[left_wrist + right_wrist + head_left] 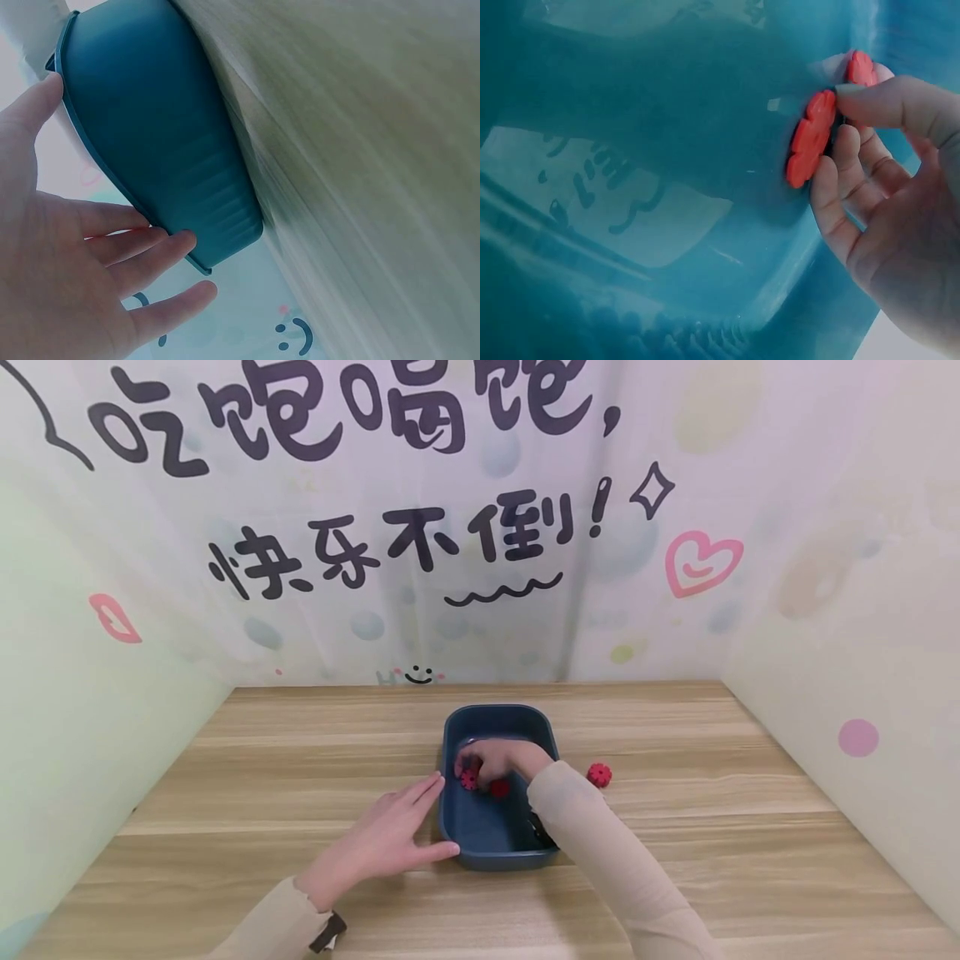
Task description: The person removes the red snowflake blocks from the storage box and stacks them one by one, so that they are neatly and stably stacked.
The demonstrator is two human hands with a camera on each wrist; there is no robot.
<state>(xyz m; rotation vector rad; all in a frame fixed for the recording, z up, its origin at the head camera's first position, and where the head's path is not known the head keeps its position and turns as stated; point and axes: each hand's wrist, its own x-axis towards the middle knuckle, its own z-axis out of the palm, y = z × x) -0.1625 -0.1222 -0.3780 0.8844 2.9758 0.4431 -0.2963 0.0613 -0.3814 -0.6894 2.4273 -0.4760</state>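
Note:
A dark blue rectangular bin (487, 861) stands on the wooden table. My right hand (495, 760) reaches down inside it, fingers curled and thumb opposite. Between thumb and index finger it pinches a red flower-shaped plastic piece (861, 69), partly hidden by the thumb. A second red flower-shaped piece (811, 140) is close by the other fingertips, seen nearly edge-on in the right wrist view. With fingers spread, my left hand (390, 835) rests against the bin's left side, its thumb at the near corner. In the left wrist view, the fingertips (180, 241) lie along the rim.
Another red flower-shaped piece (599, 775) lies on the table (712, 827), right of the bin and beside the right sleeve (600, 843). White walls with printed writing (405, 539) and coloured dots enclose the table at the back and both sides.

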